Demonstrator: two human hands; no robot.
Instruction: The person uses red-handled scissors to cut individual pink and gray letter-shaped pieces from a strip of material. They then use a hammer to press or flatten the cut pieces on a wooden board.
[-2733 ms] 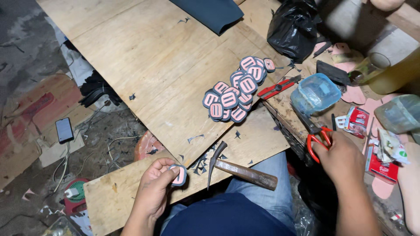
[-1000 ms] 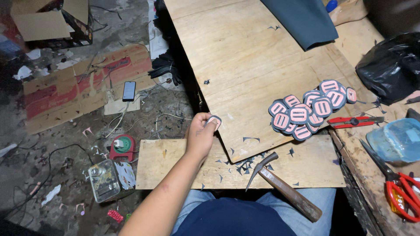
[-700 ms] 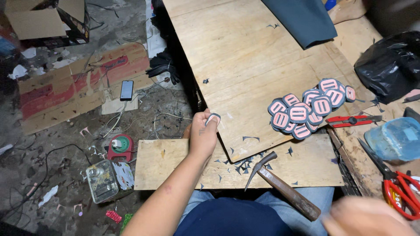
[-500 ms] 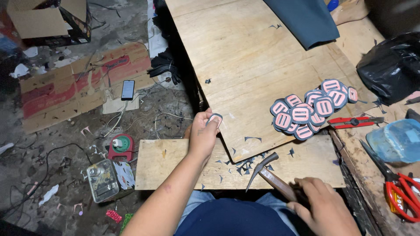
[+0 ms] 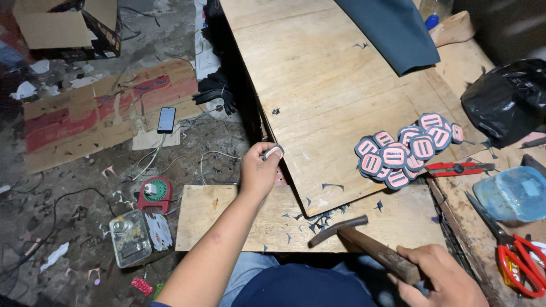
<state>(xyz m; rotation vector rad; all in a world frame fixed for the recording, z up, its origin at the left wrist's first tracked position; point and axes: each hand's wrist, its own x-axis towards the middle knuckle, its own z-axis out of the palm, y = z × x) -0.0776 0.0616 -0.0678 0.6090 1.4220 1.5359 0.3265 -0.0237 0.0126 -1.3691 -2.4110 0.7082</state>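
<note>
left hand (image 5: 260, 170) closed around one small oval patch (image 5: 273, 152), pinched between thumb and fingers, pressed at the left edge of the upper board (image 5: 318, 85), near its lower left corner. right hand (image 5: 441, 277) wrapped shut on the wooden handle of the hammer (image 5: 364, 244), head lying on the lower board (image 5: 227, 219) close to its near edge, among small dark offcuts (image 5: 310, 219).

likely risks, judged from this position:
- fingertips very close to the patch (almost covering it), so a hammer blow could land on thumb or finger.
- patch sitting right at the board edge, half over the gap; could slip off and fall to the cluttered floor if struck off-centre.
- upper board overhanging the lower one at an angle; could tilt or bounce under a hard hit, and shake the pile of patches (image 5: 406, 150) near its right edge.
- grip low on the handle, far from the head, so less control on a short swing.
- red scissors (image 5: 520, 264) and red cutter (image 5: 458, 168) on the right side, blades exposed, near the elbow path.
- dim light, aim harder to judge.
</note>
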